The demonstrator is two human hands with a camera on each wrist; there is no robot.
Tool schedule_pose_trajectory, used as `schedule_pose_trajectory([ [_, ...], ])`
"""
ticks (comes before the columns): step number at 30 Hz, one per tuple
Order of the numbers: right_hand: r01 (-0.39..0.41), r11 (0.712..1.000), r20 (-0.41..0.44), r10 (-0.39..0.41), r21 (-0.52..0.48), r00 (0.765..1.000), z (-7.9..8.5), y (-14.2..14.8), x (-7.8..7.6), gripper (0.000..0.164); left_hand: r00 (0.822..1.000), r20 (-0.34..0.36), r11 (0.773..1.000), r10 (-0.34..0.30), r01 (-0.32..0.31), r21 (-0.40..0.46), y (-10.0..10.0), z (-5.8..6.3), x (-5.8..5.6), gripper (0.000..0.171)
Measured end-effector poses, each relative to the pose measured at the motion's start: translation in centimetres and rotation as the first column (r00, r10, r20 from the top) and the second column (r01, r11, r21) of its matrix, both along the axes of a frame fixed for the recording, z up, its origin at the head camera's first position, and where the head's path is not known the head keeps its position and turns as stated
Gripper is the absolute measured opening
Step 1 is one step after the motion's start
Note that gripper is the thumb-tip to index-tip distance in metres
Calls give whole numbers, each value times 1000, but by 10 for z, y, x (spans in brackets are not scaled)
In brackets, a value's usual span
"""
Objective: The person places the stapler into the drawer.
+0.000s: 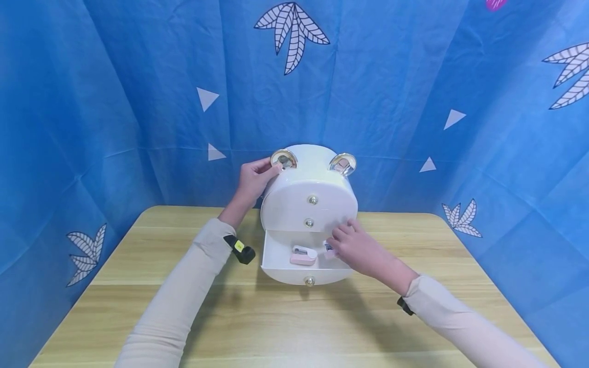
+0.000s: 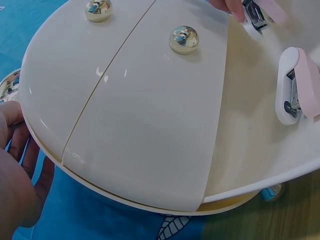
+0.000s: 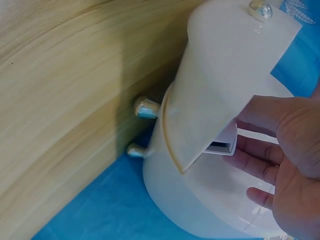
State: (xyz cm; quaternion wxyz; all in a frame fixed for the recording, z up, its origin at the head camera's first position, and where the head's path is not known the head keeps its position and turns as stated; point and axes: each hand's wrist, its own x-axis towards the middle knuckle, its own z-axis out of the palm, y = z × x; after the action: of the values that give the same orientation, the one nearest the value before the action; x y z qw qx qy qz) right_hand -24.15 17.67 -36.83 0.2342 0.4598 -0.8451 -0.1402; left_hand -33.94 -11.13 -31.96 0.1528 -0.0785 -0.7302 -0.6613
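A white drawer box (image 1: 309, 204) with round gold-faced ears stands on the table, its bottom drawer (image 1: 278, 255) pulled out. My left hand (image 1: 255, 179) grips the box's left ear (image 1: 284, 159), thumb in front; other fingers (image 2: 35, 155) lie along the side. In the drawer rests a pink and white mini stapler (image 1: 303, 255), also clear in the left wrist view (image 2: 307, 85). Over the drawer's right side, my right hand (image 1: 356, 248) pinches a second pink and white mini stapler (image 2: 257, 20). In the right wrist view its white end (image 3: 227, 140) shows between thumb and fingers.
Gold knobs mark the two closed upper drawers (image 1: 287, 204) and the open one. The box sits near the back of a wooden table (image 1: 276, 327). A blue patterned curtain (image 1: 391, 102) hangs behind and along both sides.
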Motion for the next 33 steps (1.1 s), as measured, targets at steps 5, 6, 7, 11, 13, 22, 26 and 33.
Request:
schedule_pose_trajectory([
  [5, 15, 999, 29, -16, 40, 999, -5, -1, -2, 25, 1000, 0, 1000, 6, -6, 4, 1, 1, 1, 37],
  [6, 13, 999, 36, -15, 41, 999, -6, -1, -2, 26, 1000, -1, 1000, 8, -8, 7, 1, 0, 0, 36],
  [7, 10, 999, 41, -11, 38, 999, -7, -1, -2, 27, 1000, -2, 1000, 8, -8, 10, 1, 0, 0, 36],
  [11, 7, 1000, 60, -8, 25, 998, -10, -1, -3, 27, 1000, -5, 1000, 11, -11, 13, 1, 0, -1, 36],
  [13, 7, 1000, 63, -8, 18, 998, -10, -2, -3, 26, 1000, -7, 1000, 11, -11, 15, 1, -1, -2, 36],
  [22, 5, 1000, 44, -5, -2, 999, -14, -2, -4, 27, 1000, -14, 1000, 9, -9, 22, 1, 1, 0, 35],
  [26, 22, 999, 57, -19, -41, 998, -14, -4, -3, 22, 1000, -10, 1000, 6, -6, 20, 0, 2, 0, 36],
  [33, 53, 990, 124, -37, -127, 992, -10, -9, 1, 30, 1000, 6, 1000, -2, 2, 13, -1, 2, 0, 37],
])
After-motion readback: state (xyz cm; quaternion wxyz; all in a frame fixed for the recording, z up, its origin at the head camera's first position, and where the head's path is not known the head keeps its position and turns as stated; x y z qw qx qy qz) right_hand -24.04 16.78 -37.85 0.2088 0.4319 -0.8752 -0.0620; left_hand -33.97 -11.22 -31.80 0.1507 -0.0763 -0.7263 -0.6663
